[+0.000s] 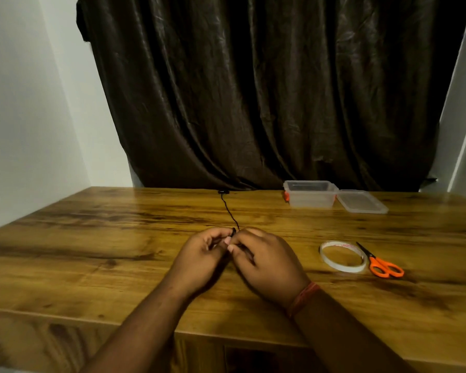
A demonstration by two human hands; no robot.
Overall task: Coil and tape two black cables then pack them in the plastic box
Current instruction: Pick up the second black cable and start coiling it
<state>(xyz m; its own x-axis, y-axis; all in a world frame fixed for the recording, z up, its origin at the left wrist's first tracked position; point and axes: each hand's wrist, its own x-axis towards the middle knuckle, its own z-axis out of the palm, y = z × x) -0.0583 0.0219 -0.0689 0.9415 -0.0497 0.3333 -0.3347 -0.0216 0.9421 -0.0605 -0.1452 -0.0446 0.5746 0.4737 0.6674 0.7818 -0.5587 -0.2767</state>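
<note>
One view only, head cam. Both hands meet at table centre, fingertips together on one black cable [228,211]. Left hand [199,254] has fingers curled, pinching the near end; right hand [264,261] is curled over from the 3 o'clock side, thumb and forefinger on the same spot. How much coil is already between the fingers I can't tell (too dark, hidden by the knuckles).

Key relation: the free run of cable leaves the hands toward 12 o'clock and runs nearly straight to its plug [223,192] at the far table edge. The long axis points straight away from the person, slightly toward 11. Neither hand is clearly nearer; both sit on the near end. My read: the coming move is drawing that slack back toward 6 o'clock and looping it, left hand holding the loops, right hand feeding.

Second cable: not in sight.

Tape [343,255] lies flat at 3 o'clock from the hands, scissors [382,265] touching or just beside its right edge, blades pointing toward 11. The right hand is the nearer one for both.

Box [310,194] is open at about 1 o'clock, near the far edge, lid [361,201] lying just beside it on the right. Nothing visible inside.

Judgement: early stage, first cable coiling, no taping yet.
</note>
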